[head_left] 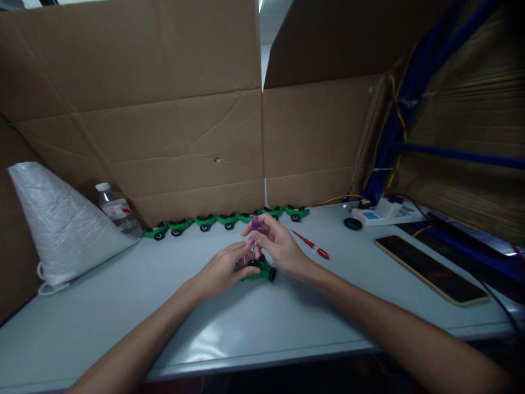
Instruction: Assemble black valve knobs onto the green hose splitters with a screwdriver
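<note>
The left hand (225,269) partly hides the green toy (266,270).

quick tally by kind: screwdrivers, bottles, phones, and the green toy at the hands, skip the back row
Screwdrivers: 2 (purple-handled screwdriver in the right hand; red screwdriver lying loose)
Bottles: 1 (clear bottle, white cap)
Phones: 1 (dark-screened phone)
Green toys at the hands: 1 (green toy)
Total: 5

Our counter (262,334) is pale grey and glossy. Along its back we see a row of green toy vehicles (205,221); at left, a silvery bag (68,230) and a clear bottle (117,210); at right, a red screwdriver (305,241), a round black cap (353,224), a power strip (381,215) and a phone (430,268).
</note>
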